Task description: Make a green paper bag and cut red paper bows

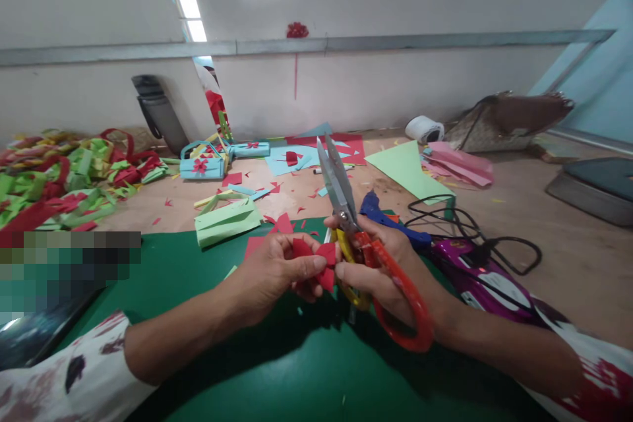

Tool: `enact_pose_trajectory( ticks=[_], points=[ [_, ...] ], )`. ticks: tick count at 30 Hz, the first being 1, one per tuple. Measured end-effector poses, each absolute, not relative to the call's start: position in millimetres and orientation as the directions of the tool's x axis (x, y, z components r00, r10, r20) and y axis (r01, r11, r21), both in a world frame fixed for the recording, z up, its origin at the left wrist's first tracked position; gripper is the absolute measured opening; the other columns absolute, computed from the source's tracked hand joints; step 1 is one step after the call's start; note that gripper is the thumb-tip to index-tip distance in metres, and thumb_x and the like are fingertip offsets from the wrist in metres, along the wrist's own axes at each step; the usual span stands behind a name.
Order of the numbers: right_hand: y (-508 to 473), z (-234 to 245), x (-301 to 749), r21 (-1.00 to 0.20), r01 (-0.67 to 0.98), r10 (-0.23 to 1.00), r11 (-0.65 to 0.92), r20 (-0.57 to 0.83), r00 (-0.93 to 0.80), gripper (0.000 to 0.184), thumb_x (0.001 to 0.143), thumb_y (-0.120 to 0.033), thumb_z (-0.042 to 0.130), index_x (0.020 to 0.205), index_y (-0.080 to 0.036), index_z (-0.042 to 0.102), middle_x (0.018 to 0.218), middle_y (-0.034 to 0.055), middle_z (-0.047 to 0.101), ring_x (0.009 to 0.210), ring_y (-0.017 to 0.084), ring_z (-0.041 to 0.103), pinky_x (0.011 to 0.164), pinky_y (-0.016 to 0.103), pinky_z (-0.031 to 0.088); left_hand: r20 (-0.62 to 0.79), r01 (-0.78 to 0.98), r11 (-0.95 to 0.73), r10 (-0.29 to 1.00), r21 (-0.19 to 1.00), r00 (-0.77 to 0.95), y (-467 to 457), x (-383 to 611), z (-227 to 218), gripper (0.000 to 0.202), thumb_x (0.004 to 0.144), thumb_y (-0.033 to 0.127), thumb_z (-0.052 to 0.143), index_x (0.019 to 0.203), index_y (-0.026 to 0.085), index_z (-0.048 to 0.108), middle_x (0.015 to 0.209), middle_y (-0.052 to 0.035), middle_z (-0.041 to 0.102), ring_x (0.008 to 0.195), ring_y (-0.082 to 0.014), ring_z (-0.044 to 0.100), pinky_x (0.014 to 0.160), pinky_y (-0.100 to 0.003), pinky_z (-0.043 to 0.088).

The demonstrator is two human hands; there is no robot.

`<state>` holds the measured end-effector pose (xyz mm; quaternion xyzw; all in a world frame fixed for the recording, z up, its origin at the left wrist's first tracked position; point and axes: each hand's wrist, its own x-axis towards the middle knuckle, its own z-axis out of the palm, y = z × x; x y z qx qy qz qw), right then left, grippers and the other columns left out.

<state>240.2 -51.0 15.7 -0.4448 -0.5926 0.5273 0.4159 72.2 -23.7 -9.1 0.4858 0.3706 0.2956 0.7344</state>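
Observation:
My left hand (281,267) pinches a small cut piece of red paper (325,268) between thumb and fingers. Close beside it, my right hand (383,270) is wrapped round a pair of scissors (341,188) with orange-red handles, its blades pointing up and slightly apart. A yellow-handled tool (352,277), partly hidden, sits under the right fingers. The right fingertips come up to the edge of the red paper; whether they touch it is unclear. Behind the hands, more red paper (254,247) lies on the green mat (198,343).
A blue glue gun (390,221) and a purple power strip (482,277) with black cord lie at right. Green paper (413,168), a folded green piece (228,223) and a light-blue paper bag (202,169) are farther back. Paper strips (64,184) pile up left, near a grey bottle (158,112).

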Motion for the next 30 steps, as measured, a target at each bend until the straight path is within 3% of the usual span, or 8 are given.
enact_pose_trajectory(
  ticks=[14,30],
  points=[
    [-48.3,12.2,241.8,-0.994,0.106,0.968,0.009,-0.017,-0.25,0.04,0.068,-0.006,0.054,0.107,-0.016,0.047,0.069,-0.0054,0.054,0.055,0.008,0.049,0.051,0.021,0.04,-0.231,-0.23,0.425,0.786,0.876,0.573,-26.3,74.4,-15.8,0.014,0.076,0.023,0.065,0.078,0.013,0.055,0.06,-0.0017,0.061,0.048,-0.0089,0.056,0.049,-0.02,0.047],
    [-49.0,15.6,241.2,-0.997,0.073,0.972,-0.028,-0.044,-0.229,0.042,0.068,-0.008,0.055,0.108,-0.017,0.046,0.07,-0.0048,0.055,0.055,0.01,0.051,0.051,0.023,0.041,-0.267,-0.189,0.417,0.809,0.889,0.524,-25.6,74.7,-13.7,0.025,0.063,0.03,0.076,0.066,0.011,0.06,0.057,-0.0027,0.062,0.048,-0.0099,0.056,0.047,-0.02,0.046]
  ],
)
